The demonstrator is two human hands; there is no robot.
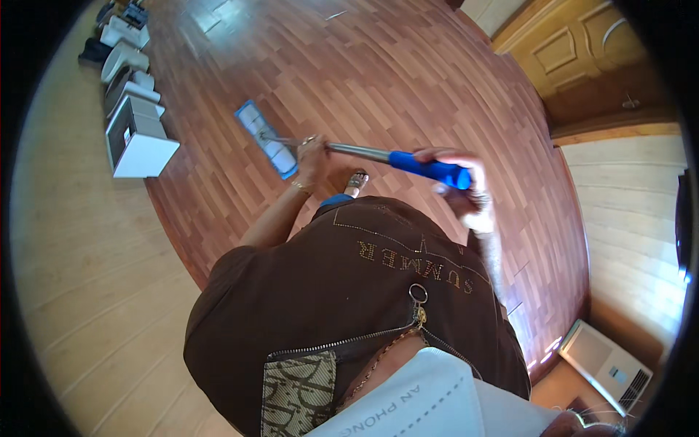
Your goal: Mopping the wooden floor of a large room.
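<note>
A flat mop [362, 151] with a metal pole slants across in front of me. Its blue-edged, white-and-grey head [266, 140] lies on the wooden floor, ahead and to the left. My left hand [312, 160] is closed round the pole a short way above the head. At the upper end, my right hand [466, 186] wraps the blue handle grip [431, 169]; its fingers look slightly blurred. One sandalled foot [356, 182] shows on the floor beneath the pole.
White box-shaped units [144, 146] and several other objects line the left wall. A wooden door [582, 62] stands at the far right. A white appliance with a dark grille [606, 364] is at the lower right. Reddish-brown plank floor [408, 80] stretches ahead.
</note>
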